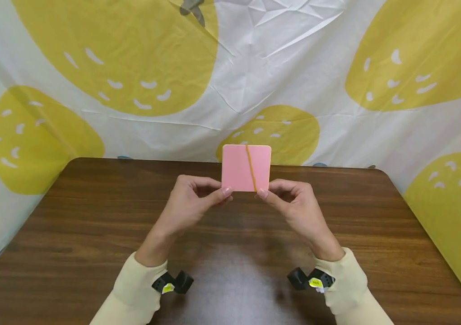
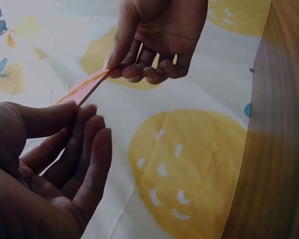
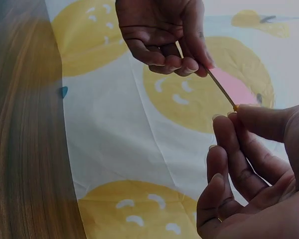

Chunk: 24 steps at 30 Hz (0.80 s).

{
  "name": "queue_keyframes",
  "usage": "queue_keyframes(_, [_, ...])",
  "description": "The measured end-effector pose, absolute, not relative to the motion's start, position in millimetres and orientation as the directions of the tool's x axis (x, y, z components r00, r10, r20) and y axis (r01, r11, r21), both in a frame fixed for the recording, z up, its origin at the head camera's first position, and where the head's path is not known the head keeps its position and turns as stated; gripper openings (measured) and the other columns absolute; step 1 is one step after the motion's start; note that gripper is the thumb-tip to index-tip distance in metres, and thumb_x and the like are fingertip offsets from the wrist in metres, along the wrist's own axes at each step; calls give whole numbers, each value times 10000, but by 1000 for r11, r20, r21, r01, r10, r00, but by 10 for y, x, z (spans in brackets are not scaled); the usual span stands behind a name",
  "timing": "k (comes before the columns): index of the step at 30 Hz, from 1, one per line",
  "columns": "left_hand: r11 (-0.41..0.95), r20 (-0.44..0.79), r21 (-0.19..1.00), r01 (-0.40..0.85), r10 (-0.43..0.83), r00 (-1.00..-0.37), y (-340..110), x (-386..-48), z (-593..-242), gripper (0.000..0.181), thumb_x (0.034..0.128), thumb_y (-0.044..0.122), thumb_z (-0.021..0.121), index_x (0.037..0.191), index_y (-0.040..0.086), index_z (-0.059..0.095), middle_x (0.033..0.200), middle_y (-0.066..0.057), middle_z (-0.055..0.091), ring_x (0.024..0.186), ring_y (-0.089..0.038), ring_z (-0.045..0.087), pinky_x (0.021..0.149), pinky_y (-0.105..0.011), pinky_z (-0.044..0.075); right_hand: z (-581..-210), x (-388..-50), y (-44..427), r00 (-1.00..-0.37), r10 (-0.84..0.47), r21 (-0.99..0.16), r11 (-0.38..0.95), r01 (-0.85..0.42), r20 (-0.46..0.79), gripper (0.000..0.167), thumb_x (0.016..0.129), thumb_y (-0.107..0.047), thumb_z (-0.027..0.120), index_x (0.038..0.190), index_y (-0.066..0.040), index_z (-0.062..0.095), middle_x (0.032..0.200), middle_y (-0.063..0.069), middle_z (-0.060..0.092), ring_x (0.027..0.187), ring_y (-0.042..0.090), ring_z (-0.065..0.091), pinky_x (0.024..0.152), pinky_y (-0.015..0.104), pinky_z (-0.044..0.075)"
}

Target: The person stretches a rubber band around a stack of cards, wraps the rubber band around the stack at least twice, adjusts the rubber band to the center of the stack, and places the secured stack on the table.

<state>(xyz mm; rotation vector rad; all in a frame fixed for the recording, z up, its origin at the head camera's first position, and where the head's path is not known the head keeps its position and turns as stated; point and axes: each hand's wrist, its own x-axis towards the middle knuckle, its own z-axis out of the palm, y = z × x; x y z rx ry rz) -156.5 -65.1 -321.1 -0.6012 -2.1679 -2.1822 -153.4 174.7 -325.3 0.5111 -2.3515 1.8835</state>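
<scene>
A flat pink square with rounded corners is held up above the table, its broad face toward the head camera. Around it runs a thin orange-yellow band, slanting slightly, right of the middle; it looks like a rubber band. My left hand pinches the square's lower left corner between thumb and fingers. At the lower right corner my right hand pinches it, the thumb close to the band's lower end. Both wrist views show the pink square nearly edge-on and thin.
Beneath the hands lies a dark brown wooden table. A white cloth with yellow fruit prints hangs behind and along the sides. Each sleeved wrist carries a small black camera.
</scene>
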Motion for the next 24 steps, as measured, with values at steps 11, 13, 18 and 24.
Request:
queue_keyframes(11, [-118, 324, 945, 304, 241, -915, -597, -1551, -3223, 114, 884, -88, 722, 953, -179, 724, 828, -248, 732, 715, -115, 715, 708, -283, 594, -3262, -1528, 1702, -925, -226, -922, 176, -346, 305, 127, 942, -54, 718, 974, 69, 731, 841, 27, 737, 796, 153, 670, 747, 268, 545])
queue_keyframes(13, [-121, 326, 945, 305, 236, -916, -586, -1548, -3226, 115, 887, -92, 716, 956, -184, 722, 830, -260, 729, 719, -127, 721, 705, -281, 594, -3265, -1521, 1690, -920, -238, -919, 168, -356, 312, 135, 959, -34, 687, 986, 95, 715, 845, -7, 739, 839, 150, 682, 792, 269, 546])
queue_keyframes(18, [-96, 338, 941, 325, 236, -911, -557, -1536, -3236, 103, 880, -76, 733, 936, -162, 737, 803, -228, 734, 705, -164, 710, 690, -276, 588, -3285, -1493, 1650, -913, -252, -921, 141, -363, 321, 153, 973, -26, 662, 1017, 115, 704, 850, -1, 733, 857, 153, 684, 835, 275, 542])
queue_keyframes(24, [-54, 357, 933, 355, 238, -903, -535, -1512, -3228, 90, 874, -41, 756, 913, -122, 760, 767, -177, 736, 674, -131, 677, 670, -266, 577, -3309, -1477, 1609, -902, -231, -912, 106, -395, 364, 144, 942, 3, 694, 1042, 105, 718, 828, 40, 721, 798, 169, 682, 791, 293, 562])
